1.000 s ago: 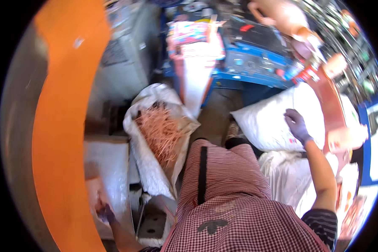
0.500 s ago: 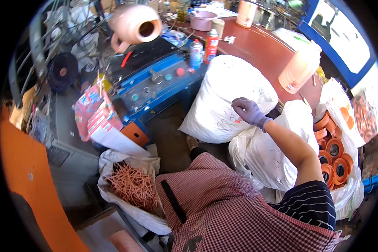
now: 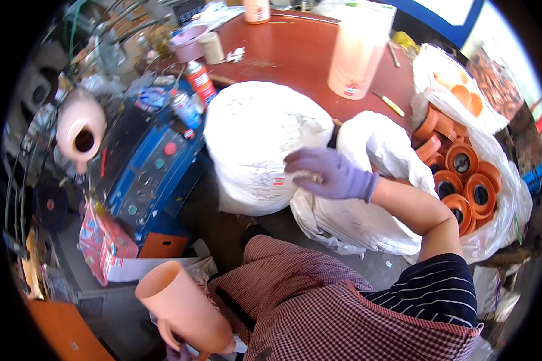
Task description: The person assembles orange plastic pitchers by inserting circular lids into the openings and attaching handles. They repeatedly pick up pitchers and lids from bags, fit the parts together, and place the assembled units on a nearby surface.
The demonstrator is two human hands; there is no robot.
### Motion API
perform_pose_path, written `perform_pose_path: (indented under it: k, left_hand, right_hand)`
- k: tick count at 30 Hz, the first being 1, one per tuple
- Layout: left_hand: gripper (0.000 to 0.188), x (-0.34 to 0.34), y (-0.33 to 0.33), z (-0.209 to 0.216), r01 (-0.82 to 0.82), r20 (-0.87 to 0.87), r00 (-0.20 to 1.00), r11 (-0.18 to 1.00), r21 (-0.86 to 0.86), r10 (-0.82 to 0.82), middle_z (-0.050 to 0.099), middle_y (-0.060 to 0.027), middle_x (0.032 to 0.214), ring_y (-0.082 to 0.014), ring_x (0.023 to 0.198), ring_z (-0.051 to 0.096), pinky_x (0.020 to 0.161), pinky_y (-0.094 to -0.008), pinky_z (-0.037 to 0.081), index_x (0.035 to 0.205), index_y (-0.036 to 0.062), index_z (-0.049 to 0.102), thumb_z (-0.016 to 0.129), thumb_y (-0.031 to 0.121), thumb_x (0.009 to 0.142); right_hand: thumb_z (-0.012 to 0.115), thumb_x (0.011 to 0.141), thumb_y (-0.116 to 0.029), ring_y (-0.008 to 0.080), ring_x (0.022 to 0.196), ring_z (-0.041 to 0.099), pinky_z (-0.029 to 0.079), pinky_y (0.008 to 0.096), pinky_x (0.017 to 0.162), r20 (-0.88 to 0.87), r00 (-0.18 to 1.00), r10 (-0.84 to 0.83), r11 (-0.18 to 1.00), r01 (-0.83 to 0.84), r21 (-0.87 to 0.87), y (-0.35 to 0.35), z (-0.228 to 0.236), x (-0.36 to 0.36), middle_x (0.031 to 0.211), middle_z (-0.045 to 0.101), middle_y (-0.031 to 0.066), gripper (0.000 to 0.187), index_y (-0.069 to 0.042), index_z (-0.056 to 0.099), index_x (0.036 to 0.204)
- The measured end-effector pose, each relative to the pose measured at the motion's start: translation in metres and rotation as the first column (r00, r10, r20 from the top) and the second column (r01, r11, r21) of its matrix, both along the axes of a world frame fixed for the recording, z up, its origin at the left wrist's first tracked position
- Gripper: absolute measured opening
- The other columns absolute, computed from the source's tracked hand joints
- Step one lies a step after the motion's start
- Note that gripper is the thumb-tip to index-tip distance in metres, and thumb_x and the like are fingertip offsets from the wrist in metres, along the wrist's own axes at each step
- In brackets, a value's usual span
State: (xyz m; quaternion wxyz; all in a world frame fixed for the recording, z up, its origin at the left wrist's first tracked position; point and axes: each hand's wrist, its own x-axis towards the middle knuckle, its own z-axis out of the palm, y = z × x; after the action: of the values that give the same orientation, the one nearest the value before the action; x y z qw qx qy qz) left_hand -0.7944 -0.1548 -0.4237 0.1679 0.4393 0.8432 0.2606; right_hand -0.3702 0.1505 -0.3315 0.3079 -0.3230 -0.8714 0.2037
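At the lower left, my left hand [image 3: 179, 354] in a purple glove is mostly hidden behind a peach plastic jug [image 3: 186, 307], closed at its handle. The jug is tilted, its wide open end up and to the left. My right hand [image 3: 334, 172], also gloved in purple, hovers in front of a full white sack [image 3: 262, 129]. Its fingers are bent and pressed together; a greyish patch shows at the fingertips, and whether it is a small object or a worn glove I cannot make out. A second white sack [image 3: 373, 222] lies below my right wrist.
Orange ring-shaped caps [image 3: 462, 161] fill a clear bag at the right. A translucent peach container [image 3: 360, 51] and a yellow-handled tool [image 3: 393, 107] are on the red-brown table [image 3: 289, 51]. Spray cans [image 3: 200, 83] stand beside the blue control panel [image 3: 153, 165]; another jug [image 3: 81, 129] is mounted behind it.
The peach jug has come into view with my left hand at its handle. My view has turned right, shifting the table and panel leftward. My right hand appears closer, still near the white sack.
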Motion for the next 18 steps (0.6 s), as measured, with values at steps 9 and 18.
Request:
perform_pose_path:
  k: [9, 18]
  left_hand:
    - [0.054, 0.028, 0.054, 0.034, 0.232, 0.172, 0.957, 0.972, 0.03, -0.233, 0.061, -0.0184, 0.12, -0.0326, 0.11, 0.058, 0.098, -0.04, 0.044, 0.123, -0.0048, 0.058, 0.071, 0.011, 0.073]
    - [0.032, 0.004, -0.019, 0.018, 0.194, -0.021, 0.981, 0.977, 0.089, -0.193, 0.046, -0.0196, 0.147, -0.0318, 0.132, 0.048, 0.105, -0.0374, 0.04, 0.101, -0.0069, 0.065, 0.072, 0.008, 0.073]
  right_hand:
    - [0.047, 0.092, -0.018, 0.0333, 0.105, 0.061, 0.048, 0.0417, 0.093, 0.268, 0.572, -0.775, 0.615, 0.585, 0.528, 0.16, -0.093, 0.3, 0.103, 0.068, 0.0156, 0.026, -0.003, 0.065, 0.103]
    - [0.058, 0.082, -0.025, 0.0434, 0.108, 0.061, 0.048, 0.0479, 0.092, 0.58, 0.163, -0.798, 0.356, 0.904, 0.236, 0.213, -0.207, 0.43, 0.11, 0.065, 0.0288, 0.045, 0.003, 0.062, 0.117]
